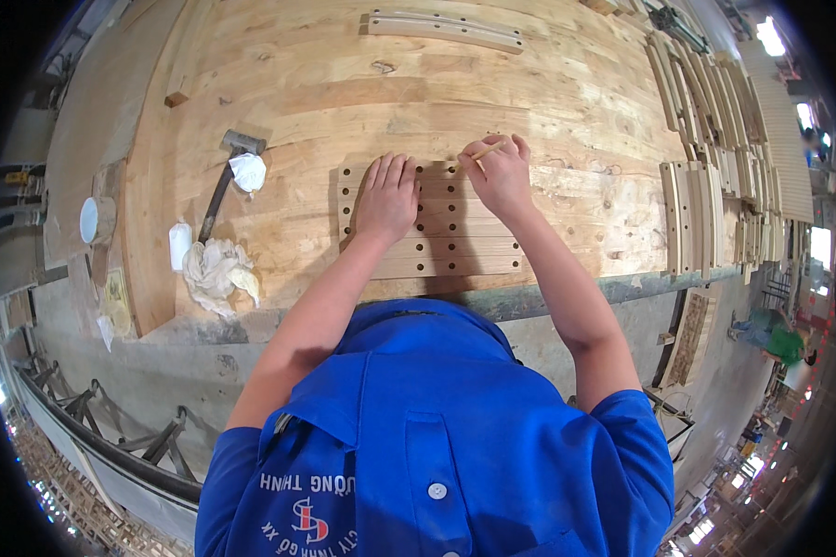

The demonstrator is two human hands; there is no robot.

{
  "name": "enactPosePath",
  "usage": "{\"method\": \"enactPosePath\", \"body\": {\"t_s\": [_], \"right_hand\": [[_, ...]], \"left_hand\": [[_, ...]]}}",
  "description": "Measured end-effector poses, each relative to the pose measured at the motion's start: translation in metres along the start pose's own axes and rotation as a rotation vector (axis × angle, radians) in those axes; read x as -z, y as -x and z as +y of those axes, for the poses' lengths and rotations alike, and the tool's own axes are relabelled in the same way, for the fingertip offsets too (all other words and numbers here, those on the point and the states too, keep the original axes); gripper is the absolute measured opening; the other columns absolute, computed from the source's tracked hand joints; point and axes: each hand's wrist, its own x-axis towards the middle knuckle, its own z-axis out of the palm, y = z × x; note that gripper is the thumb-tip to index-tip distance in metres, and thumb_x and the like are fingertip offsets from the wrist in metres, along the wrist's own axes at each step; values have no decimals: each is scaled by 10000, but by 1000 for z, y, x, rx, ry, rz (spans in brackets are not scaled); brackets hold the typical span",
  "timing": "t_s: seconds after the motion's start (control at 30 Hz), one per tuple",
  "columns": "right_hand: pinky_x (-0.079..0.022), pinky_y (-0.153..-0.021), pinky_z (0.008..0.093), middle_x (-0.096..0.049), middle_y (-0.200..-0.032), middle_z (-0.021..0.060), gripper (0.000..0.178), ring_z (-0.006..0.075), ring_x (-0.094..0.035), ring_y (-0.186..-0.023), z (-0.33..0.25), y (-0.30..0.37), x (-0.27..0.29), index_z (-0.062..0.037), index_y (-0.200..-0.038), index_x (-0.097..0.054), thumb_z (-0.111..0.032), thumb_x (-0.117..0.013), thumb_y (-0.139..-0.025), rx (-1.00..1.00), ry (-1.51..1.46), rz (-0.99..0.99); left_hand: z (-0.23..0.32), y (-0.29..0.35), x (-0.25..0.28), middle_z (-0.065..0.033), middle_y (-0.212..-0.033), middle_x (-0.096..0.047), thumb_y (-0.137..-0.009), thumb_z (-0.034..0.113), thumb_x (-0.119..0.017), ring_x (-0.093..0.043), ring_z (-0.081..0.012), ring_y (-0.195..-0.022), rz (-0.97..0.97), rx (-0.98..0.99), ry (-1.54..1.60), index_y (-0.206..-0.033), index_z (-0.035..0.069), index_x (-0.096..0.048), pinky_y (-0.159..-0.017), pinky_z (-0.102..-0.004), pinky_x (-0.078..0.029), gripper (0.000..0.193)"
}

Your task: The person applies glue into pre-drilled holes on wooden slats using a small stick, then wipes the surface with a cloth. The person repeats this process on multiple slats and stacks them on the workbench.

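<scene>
Several pale wooden slats (pixel 478 249) lie side by side in front of me at the near edge of the workbench, with rows of dark round holes along them. My left hand (pixel 388 200) rests flat on their left part, fingers stretched out and close together. At the far right part of the slats, my right hand (pixel 503 181) pinches a thin, light-wood stick (pixel 488 149). Its lower left end is near a hole in the farthest slat; whether it touches the wood, I cannot tell.
To the left lie a hammer (pixel 217 200), a crumpled white wad (pixel 248 173), a white bottle (pixel 180 247) and a bunched cloth (pixel 218 275). Two drilled strips (pixel 444 31) lie at the far side. Stacked slats (pixel 693 219) line the bench's right side. A person in green (pixel 790 343) is far right.
</scene>
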Motion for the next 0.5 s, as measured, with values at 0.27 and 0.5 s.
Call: {"method": "enactPosePath", "body": {"t_s": [0.27, 0.5], "right_hand": [[-351, -992, 497, -678, -758, 20, 86, 246, -600, -940, 0, 1, -3, -126, -850, -675, -210, -678, -868, -93, -89, 28], [-355, -970, 478, -667, -815, 21, 48, 241, -598, -972, -2, 19, 22, -142, -854, -667, -179, -697, -851, -114, -147, 52]], "left_hand": [[1, -1, 5, -152, -1357, -496, -964, 233, -492, -404, -307, -1325, -89, 29, 4, -1315, 8, -507, -1147, -441, -283, 418], [1, -1, 5, -155, -1327, -513, -941, 204, -522, -435, -315, -1293, 21, -11, 33, -1303, 17, -510, -1126, -447, -316, 407]]}}
